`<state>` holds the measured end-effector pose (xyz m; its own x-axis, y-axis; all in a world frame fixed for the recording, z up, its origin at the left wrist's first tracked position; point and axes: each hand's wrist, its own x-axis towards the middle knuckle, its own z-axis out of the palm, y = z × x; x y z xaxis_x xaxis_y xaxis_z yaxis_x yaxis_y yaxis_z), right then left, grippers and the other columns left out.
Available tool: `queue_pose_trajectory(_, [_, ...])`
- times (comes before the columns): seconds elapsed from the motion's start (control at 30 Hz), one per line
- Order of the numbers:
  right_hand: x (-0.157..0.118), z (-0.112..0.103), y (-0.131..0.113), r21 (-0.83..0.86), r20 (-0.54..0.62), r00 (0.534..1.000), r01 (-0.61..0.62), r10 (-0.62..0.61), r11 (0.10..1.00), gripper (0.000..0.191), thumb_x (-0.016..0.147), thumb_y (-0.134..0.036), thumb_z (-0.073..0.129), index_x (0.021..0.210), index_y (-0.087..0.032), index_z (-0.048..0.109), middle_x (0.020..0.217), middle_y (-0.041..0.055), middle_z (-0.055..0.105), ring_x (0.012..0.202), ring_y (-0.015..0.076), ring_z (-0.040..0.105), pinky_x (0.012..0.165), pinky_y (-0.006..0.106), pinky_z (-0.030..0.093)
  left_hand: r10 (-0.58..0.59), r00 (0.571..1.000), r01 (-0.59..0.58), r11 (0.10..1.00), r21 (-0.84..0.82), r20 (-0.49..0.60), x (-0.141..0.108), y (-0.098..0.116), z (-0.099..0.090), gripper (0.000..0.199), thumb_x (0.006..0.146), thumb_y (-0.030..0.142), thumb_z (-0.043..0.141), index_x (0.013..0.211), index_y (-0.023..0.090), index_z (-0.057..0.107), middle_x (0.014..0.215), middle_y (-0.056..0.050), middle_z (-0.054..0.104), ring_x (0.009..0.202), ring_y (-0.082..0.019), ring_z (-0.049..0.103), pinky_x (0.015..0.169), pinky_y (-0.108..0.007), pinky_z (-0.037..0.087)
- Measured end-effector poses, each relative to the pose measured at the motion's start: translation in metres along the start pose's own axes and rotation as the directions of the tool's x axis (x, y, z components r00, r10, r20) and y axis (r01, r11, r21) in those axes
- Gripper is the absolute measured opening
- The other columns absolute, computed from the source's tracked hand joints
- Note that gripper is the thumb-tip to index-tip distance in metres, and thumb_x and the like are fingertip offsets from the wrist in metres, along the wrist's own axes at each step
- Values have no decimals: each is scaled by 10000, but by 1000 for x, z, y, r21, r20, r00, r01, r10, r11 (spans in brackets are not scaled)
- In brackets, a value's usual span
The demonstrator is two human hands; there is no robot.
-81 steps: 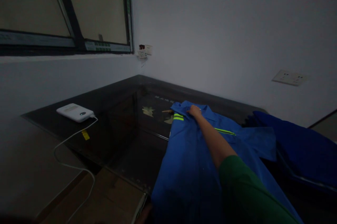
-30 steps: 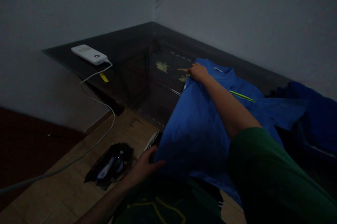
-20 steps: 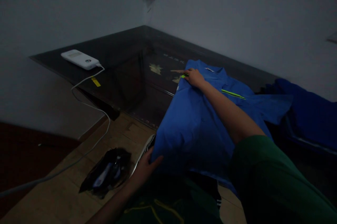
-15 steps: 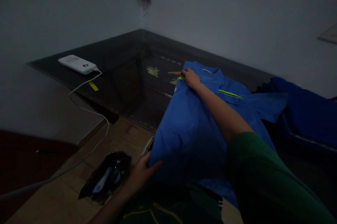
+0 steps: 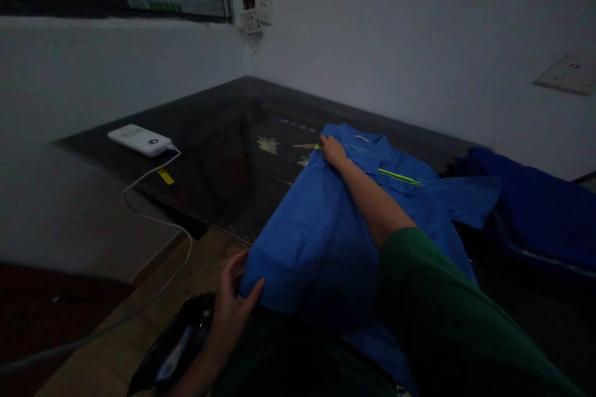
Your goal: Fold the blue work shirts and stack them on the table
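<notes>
A blue short-sleeved shirt (image 5: 298, 241) with neon yellow-green trim lies across the dark table, its lower part hanging over the near edge towards me. Its collar points to the back wall and one sleeve spreads to the right. My right hand (image 5: 332, 150) pinches the cloth near the shoulder, at a strip of yellow-green trim. Down at the lower left corner, my left hand (image 5: 237, 294) grips the shirt's hem, thumb on top and fingers underneath. The side between my hands is folded over towards the middle.
On the dark glossy table (image 5: 205, 136) lies a white power bank-like device (image 5: 139, 139) with a white cable (image 5: 186, 241) trailing off the edge. A pile of darker blue cloth (image 5: 544, 204) sits at the right. A black plastic bag (image 5: 172, 347) is on the floor.
My left hand has drawn the hem slightly outward to the left, stretching the folded side straighter. My right hand still holds the shoulder. The view has tilted up a little.
</notes>
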<state>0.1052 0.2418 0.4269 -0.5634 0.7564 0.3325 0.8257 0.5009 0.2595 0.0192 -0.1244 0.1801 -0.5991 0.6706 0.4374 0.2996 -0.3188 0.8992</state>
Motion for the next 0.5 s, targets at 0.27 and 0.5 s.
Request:
queue_pose_trajectory(0.27, [-28,-49,29,79,-43,975,222,-219,972,355,901,-176,514,1251,-162,572,1247,100,624,1127,198,570,960,308,416,514,846,-524,756,393,141,-28,25,40,393,816,219,625,1201,247,550,1137,-96,496,1070,-254,514,935,-443,446])
queue_pose_trajectory(0.5, [-84,-62,47,-26,99,916,394,-389,919,373,768,-7,520,1045,-185,696,1077,59,689,1045,210,572,892,296,430,430,893,-436,758,485,131,-13,40,66,383,792,136,574,1169,204,570,1103,-110,483,1023,-268,504,872,-443,438])
